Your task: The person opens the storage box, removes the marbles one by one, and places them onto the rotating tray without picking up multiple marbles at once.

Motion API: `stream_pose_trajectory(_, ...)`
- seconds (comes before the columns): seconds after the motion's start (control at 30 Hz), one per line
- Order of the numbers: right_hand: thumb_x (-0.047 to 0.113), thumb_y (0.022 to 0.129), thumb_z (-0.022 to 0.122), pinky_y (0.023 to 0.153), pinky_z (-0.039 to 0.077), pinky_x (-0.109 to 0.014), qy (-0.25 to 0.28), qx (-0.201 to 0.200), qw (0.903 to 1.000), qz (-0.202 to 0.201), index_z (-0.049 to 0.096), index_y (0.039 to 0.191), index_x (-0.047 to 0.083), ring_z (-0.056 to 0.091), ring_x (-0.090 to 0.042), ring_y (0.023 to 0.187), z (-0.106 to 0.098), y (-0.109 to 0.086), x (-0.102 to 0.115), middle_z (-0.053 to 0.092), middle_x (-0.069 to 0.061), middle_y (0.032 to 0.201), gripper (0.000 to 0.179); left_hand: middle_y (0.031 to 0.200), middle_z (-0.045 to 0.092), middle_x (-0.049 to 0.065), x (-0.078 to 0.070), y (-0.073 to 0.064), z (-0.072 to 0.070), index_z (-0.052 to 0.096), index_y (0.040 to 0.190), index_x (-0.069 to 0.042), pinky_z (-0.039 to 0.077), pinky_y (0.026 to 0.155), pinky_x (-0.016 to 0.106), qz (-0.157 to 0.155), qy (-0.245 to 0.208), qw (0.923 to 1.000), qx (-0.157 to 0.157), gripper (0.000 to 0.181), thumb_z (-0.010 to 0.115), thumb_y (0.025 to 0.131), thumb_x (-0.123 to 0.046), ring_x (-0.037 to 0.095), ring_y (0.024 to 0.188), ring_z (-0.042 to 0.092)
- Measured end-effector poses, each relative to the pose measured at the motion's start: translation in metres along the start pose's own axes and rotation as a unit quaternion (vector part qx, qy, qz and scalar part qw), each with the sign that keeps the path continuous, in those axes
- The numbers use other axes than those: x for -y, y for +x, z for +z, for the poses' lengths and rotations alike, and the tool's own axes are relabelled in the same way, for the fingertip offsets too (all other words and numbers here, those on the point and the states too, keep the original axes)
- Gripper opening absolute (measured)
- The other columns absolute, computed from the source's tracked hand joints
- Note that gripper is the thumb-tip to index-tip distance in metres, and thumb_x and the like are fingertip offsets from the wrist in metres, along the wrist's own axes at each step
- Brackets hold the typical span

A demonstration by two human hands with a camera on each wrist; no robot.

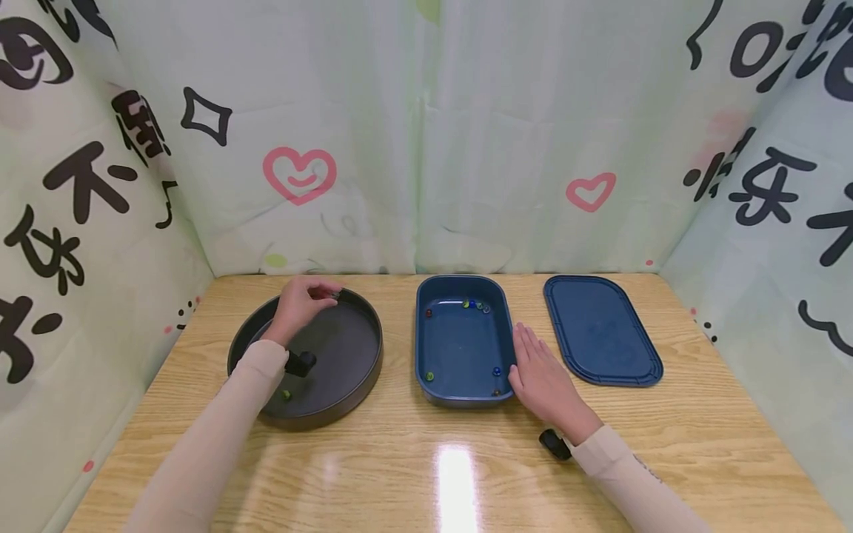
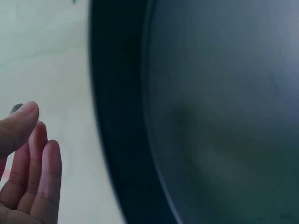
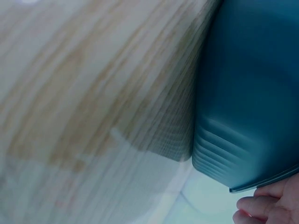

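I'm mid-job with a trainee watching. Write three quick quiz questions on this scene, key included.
1. True or false: the blue lid lies to the right of the blue box.
2. Fill in: the ____ hand pinches a small object near the far rim of the round pan.
3. The right hand is:
A) inside the pan
B) against the box's side
C) on the lid

Key: 1. True. 2. Left. 3. B.

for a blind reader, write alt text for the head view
A person's left grip pinches a small object over a round pan. The right grip rests against a blue box holding marbles, with a blue lid to its right.
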State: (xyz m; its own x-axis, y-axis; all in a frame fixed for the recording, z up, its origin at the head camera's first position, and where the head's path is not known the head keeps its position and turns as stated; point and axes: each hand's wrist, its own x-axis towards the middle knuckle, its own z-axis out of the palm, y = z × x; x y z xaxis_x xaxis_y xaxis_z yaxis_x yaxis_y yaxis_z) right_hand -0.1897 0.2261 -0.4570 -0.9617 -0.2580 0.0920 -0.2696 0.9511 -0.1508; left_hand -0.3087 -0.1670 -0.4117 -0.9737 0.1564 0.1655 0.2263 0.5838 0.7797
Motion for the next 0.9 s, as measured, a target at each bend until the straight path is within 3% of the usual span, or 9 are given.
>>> stream_pose_trajectory(0.17, 0.018, 0.096, 0.042, 0.114, 0.024, -0.05, 0.0, -0.007, 1.0, -0.002, 0.019, 0.144, -0.011, 0.023, -0.039, 0.141, 0.0, 0.0, 0.0, 0.022, -0.026, 0.152, 0.061, 0.103, 0.069, 0.022, 0.013, 0.002, 0.002, 0.07, 0.105, 0.003, 0.054, 0.08, 0.04, -0.036, 0.031, 0.9988, 0.011, 0.022, 0.067, 0.083, 0.001, 0.032, 0.091, 0.066)
stream_pose_trajectory(0.47, 0.018, 0.096, 0.042, 0.114, 0.024, -0.05, -0.004, -0.007, 1.0, -0.003, 0.02, 0.144, -0.012, 0.023, -0.039, 0.141, 0.0, 0.001, -0.001, 0.022, -0.026, 0.152, 0.06, 0.096, 0.07, 0.021, 0.033, 0.007, 0.007, 0.069, 0.104, 0.005, 0.053, 0.082, 0.041, -0.093, 0.049, 0.9939, 0.035, 0.02, 0.064, 0.085, 0.002, 0.034, 0.093, 0.066)
stream_pose_trajectory(0.67, 0.018, 0.096, 0.042, 0.114, 0.024, -0.05, -0.001, -0.006, 1.0, -0.003, 0.02, 0.144, -0.012, 0.024, -0.039, 0.141, 0.0, 0.002, -0.001, 0.023, -0.026, 0.152, 0.06, 0.093, 0.071, 0.02, 0.045, 0.011, 0.01, 0.072, 0.099, 0.002, 0.053, 0.072, 0.034, -0.11, 0.079, 0.9901, 0.039, 0.018, 0.068, 0.082, 0.0, 0.032, 0.088, 0.066)
stream_pose_trajectory(0.9, 0.018, 0.096, 0.042, 0.114, 0.024, -0.05, -0.002, -0.006, 1.0, -0.002, 0.02, 0.144, -0.012, 0.024, -0.038, 0.142, 0.0, 0.001, 0.0, 0.023, -0.026, 0.152, 0.061, 0.092, 0.071, 0.02, 0.049, 0.014, 0.013, 0.073, 0.097, 0.002, 0.05, 0.067, 0.031, -0.112, 0.097, 0.9883, 0.038, 0.018, 0.07, 0.08, -0.001, 0.029, 0.082, 0.064)
